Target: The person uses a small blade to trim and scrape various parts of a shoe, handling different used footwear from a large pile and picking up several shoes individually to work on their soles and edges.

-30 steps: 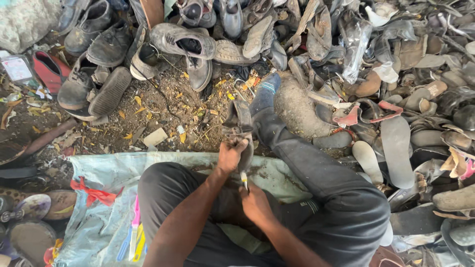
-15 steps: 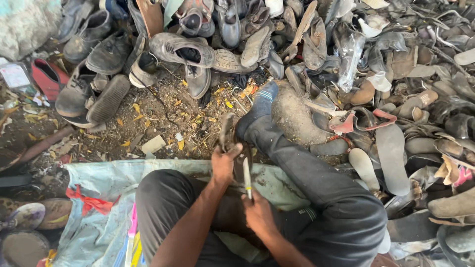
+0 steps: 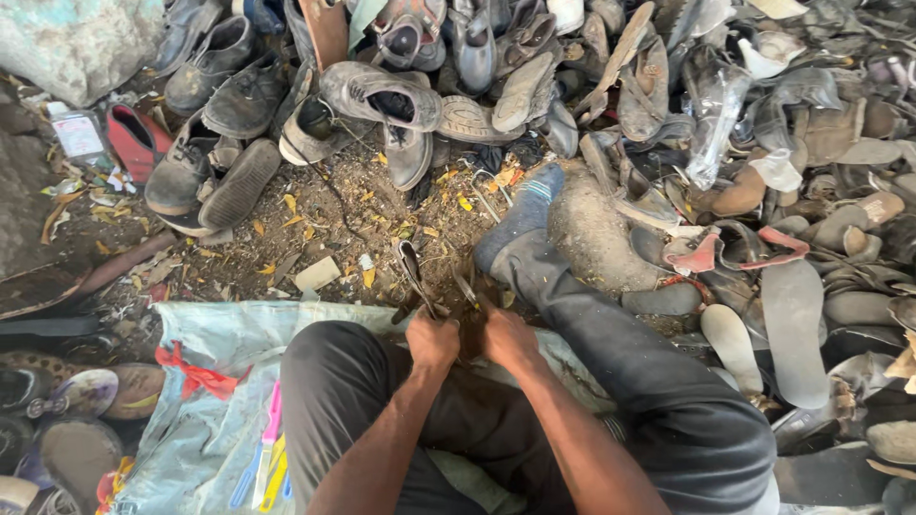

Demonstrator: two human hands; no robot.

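Note:
I sit on a pale blue sack [image 3: 219, 381] with my knees apart. My left hand [image 3: 431, 339] grips a dark worn shoe piece [image 3: 412, 272] that sticks up from my fist. My right hand [image 3: 506, 336] is closed on a small tool with a yellowish handle [image 3: 470, 298], held against that piece. Both hands meet between my legs, just above the ground. My right leg in dark trousers [image 3: 611, 343] stretches forward, ending in a blue sock [image 3: 530, 205].
A heap of old shoes [image 3: 382, 95] lies ahead, and loose soles and sandals [image 3: 792, 334] pile up at the right. A red shoe [image 3: 134, 143] and a grey sack [image 3: 76, 43] are at the far left. Dry leaves litter the dirt [image 3: 324, 219].
My hands have drawn together lower between my legs. The shoe piece now stands upright in my left hand and the tool has come up against it.

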